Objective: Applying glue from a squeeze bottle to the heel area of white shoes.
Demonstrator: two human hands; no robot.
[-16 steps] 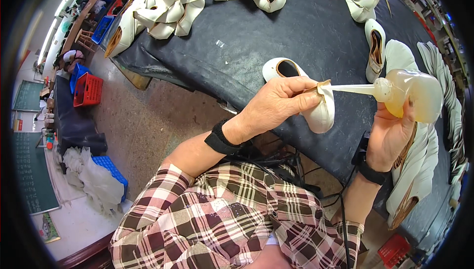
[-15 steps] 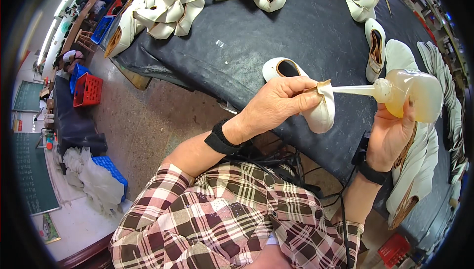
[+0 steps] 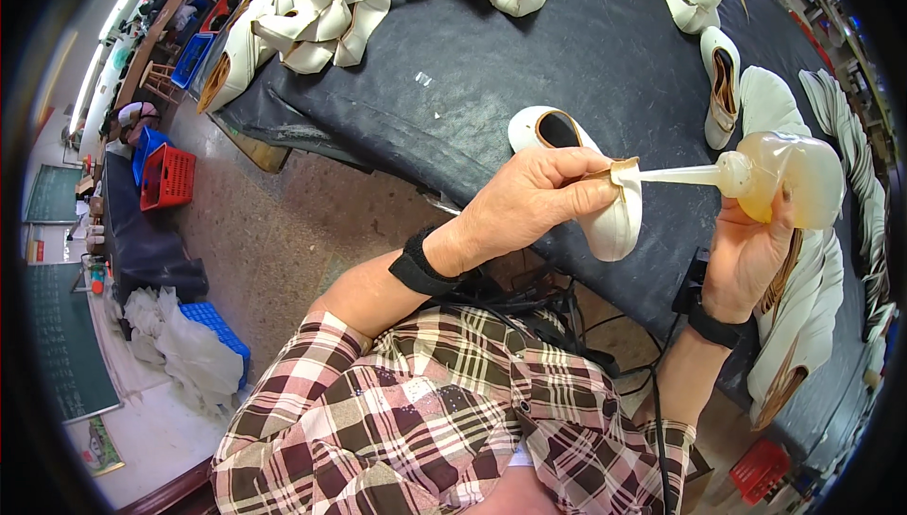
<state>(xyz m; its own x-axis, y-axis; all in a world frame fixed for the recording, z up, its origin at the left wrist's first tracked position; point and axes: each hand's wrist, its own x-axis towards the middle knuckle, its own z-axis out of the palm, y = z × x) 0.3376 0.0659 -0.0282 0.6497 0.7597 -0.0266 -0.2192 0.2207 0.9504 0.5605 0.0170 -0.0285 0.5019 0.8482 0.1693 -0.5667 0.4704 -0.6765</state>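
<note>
Between the thumb and fingers of my left hand (image 3: 539, 198) is a white shoe upper (image 3: 612, 230), its tan inner edge turned up. The upper's rounded opening shows beyond my knuckles; my fingers hide its middle. My right hand (image 3: 746, 255) is wrapped around a translucent squeeze bottle (image 3: 798, 180) of yellowish liquid, tipped on its side. Its long white nozzle (image 3: 680, 175) points left, and the tip meets the upper's edge close to my left fingertips.
A black-covered table (image 3: 453, 71) spreads before me. White uppers (image 3: 321, 19) lie heaped along its far side. Stacked uppers (image 3: 798, 326) line the right, near a single upper (image 3: 722, 85). Dark cables (image 3: 586, 326) hang at my waist. Red (image 3: 168, 178) and blue baskets stand at left.
Both hands keep their grip, and the nozzle tip remains at the upper's edge. The whole view has shifted slightly; little else differs.
</note>
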